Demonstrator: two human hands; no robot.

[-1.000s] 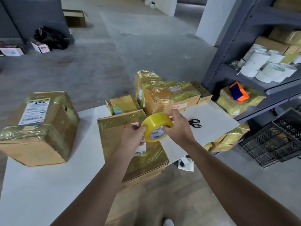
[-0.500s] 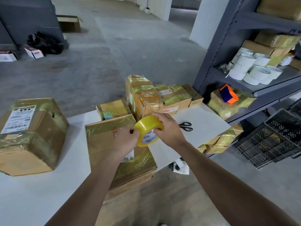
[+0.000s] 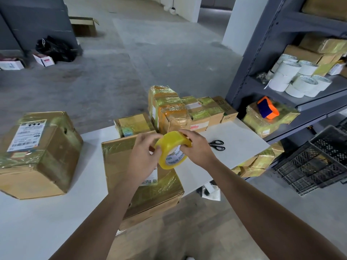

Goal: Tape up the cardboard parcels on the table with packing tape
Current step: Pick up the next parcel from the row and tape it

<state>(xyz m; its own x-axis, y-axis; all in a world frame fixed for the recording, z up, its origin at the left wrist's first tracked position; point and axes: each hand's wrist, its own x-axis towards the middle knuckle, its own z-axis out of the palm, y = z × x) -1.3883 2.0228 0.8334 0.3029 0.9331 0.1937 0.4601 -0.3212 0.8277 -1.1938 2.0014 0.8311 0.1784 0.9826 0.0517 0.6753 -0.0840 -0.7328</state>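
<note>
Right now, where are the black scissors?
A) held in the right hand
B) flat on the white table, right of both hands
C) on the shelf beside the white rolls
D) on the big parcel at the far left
B: the scissors lie on the bare white table, just right of the right hand, which together with the left hand grips only the yellow tape roll.

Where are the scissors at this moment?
In the head view, the black scissors lie on the white table just right of the right hand, in front of the stacked small parcels.
</note>
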